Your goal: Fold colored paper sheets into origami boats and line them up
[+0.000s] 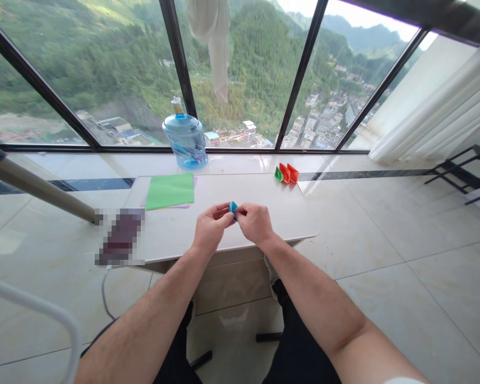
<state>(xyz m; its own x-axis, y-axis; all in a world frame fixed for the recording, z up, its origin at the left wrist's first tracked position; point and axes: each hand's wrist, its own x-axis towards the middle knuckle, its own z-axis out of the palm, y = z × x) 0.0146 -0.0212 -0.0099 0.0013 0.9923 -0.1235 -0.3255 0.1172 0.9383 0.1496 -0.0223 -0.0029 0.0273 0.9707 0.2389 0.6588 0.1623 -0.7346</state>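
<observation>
Between my two hands, over the front part of the white table (pixel 240 186), is a small piece of folded blue paper (pixel 232 206). The fingers and thumb of my left hand (pixel 211 226) pinch it from one side. My right hand (pixel 255 221) is closed on its other side, with the fingertips meeting those of the left. Much of the blue paper is hidden by the fingers. Two red folded paper pieces (pixel 289 174) and a green folded paper piece (pixel 279 174) stand together at the table's far right corner.
A stack of coloured paper sheets (pixel 170 191), green on top, lies at the table's back left. A blurred-out object (pixel 122 237) with a cable is at the left edge. Behind the table stands a large water bottle (pixel 186 141) by the window.
</observation>
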